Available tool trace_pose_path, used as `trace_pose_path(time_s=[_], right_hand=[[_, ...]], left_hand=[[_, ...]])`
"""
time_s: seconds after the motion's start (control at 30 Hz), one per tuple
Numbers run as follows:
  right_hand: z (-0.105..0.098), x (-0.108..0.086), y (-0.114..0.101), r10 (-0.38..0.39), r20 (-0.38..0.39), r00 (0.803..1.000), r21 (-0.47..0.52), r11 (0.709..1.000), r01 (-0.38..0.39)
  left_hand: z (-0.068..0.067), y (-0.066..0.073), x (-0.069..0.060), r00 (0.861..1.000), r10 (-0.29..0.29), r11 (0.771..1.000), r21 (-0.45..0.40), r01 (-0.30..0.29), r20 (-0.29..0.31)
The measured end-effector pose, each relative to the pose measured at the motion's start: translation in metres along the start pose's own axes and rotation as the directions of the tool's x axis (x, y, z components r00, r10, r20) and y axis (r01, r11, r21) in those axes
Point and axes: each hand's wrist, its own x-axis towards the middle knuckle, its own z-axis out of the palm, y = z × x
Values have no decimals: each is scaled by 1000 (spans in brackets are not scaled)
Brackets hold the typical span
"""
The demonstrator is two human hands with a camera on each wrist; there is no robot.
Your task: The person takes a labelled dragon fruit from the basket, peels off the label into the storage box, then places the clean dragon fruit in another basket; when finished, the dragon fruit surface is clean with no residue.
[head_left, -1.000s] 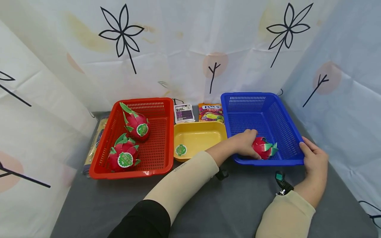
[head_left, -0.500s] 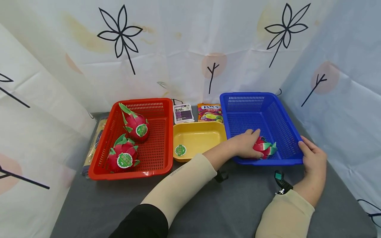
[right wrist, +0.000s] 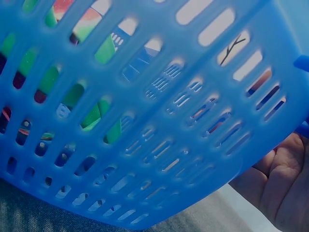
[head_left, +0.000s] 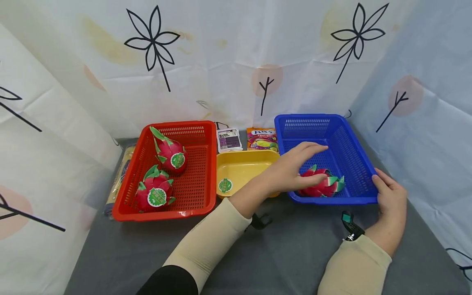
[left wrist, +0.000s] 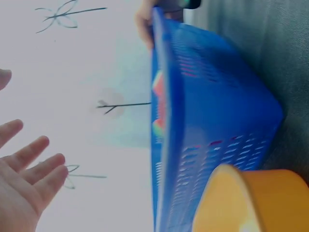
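Note:
My left hand [head_left: 285, 170] is over the near left corner of the blue basket [head_left: 354, 164], fingers extended and thumb apart, holding nothing. The left wrist view shows the same spread fingers [left wrist: 34, 169] beside the basket. Partly behind my left thumb, red dragon fruit [head_left: 321, 189] with green-tipped scales lies at the basket's near side; whether it is one fruit or two I cannot tell. My right hand [head_left: 392, 207] grips the basket's right rim, thumb on the near side. Through the slots in the right wrist view, green leaf tips [right wrist: 94, 116] show inside.
A red basket [head_left: 199, 180] on the left holds two dragon fruits [head_left: 156, 190] with green stickers. Between the baskets sits a yellow tray [head_left: 243, 168] with a round sticker. Behind it are a Fox's candy bag [head_left: 262, 139] and a white-and-purple pack [head_left: 228, 140]. Another pack [head_left: 119, 176] lies far left.
My left hand has let go of the dragon fruit in the blue basket, opened and drawn up and left, uncovering more of it. My right hand keeps its grip on the rim.

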Motion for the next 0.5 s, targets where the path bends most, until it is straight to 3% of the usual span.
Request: trace_pose_path(time_s=[0.07, 0.13, 0.27, 0.5], right_hand=[[1, 0, -1, -2, 4, 1000, 0, 1000, 2], [1, 0, -2, -5, 11, 1000, 9, 1000, 5], [-1, 0, -4, -6, 16, 1000, 12, 1000, 6], [0, 0, -3, 13, 14, 1000, 30, 999, -13]], left_hand=[[-7, 2, -11, 994, 60, 998, -22, -62, -87], [-15, 5, -22, 979, 108, 992, -41, -117, -174], [-28, 10, -44, 936, 157, 982, -53, -183, -315], [-49, 14, -79, 858, 210, 971, 0, -238, -469]])
